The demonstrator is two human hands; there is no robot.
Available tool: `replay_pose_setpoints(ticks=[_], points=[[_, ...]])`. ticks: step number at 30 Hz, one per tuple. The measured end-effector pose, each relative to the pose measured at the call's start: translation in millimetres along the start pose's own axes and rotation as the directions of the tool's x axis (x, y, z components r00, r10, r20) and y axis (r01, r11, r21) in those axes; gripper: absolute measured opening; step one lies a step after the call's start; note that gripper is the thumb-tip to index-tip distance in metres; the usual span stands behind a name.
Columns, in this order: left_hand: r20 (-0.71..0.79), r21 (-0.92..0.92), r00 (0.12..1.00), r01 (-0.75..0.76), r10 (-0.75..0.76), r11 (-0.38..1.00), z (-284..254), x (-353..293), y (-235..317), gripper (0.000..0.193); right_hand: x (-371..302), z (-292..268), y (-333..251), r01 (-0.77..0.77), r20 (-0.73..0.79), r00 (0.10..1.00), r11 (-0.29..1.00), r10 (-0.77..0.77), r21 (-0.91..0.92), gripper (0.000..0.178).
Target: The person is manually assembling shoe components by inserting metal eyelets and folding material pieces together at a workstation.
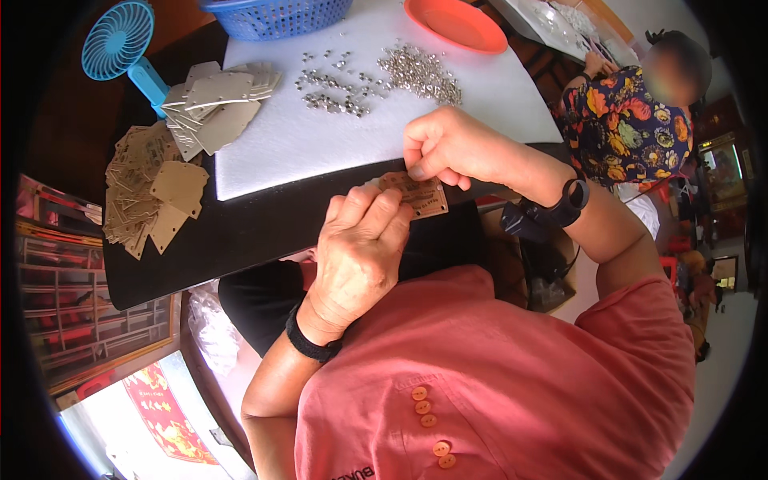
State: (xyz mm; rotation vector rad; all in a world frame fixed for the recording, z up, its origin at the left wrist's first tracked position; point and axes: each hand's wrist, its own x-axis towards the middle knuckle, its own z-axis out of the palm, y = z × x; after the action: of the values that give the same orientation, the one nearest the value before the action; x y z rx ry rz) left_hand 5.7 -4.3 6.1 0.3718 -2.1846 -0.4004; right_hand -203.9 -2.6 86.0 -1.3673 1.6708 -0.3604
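Just past the table's near edge, my left hand (364, 248) grips a small brown printed card (430, 202) with holes near its edges. My right hand (456, 148) is closed in a pinch at the card's upper edge, thumb and forefinger together. Whatever lies between those fingertips is too small or hidden to make out. Beyond the hands, small shiny silver metal pieces (420, 74) lie heaped on a white sheet (272, 152), with a looser scatter (332, 94) to their left.
Left on the black table (264, 224) are a pile of brown cards (152, 184) and a stack of paler cards (220, 100). A blue fan (120, 40), a blue basket (276, 18) and an orange-red tray (456, 24) stand farther back. Another person (632, 120) sits at the right.
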Motion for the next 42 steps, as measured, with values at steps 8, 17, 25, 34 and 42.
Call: replay_pose_setpoints(ticks=[8,17,25,34,42], points=[[0.033,0.027,0.998,0.053,-0.054,0.998,-2,3,5,0.027,1,6,5,0.079,-0.075,0.993,0.991,-0.087,-0.106,0.011],[-0.011,0.023,0.999,0.04,-0.04,0.999,-3,1,9,0.024,-24,-60,14,0.103,-0.398,0.883,0.93,-0.249,-0.353,0.009],[0.031,-0.062,0.995,0.094,-0.092,0.994,-4,7,9,0.016,16,-53,30,0.036,-0.392,0.855,0.792,-0.341,-0.61,0.007],[0.054,-0.099,0.996,0.082,-0.077,0.992,4,13,7,0.016,56,-13,-13,0.152,-0.363,0.759,0.688,-0.541,-0.71,0.006],[0.001,-0.114,0.995,0.1,-0.101,0.988,0,8,5,0.017,69,-18,-10,0.088,-0.351,0.829,0.722,-0.436,-0.687,0.002]])
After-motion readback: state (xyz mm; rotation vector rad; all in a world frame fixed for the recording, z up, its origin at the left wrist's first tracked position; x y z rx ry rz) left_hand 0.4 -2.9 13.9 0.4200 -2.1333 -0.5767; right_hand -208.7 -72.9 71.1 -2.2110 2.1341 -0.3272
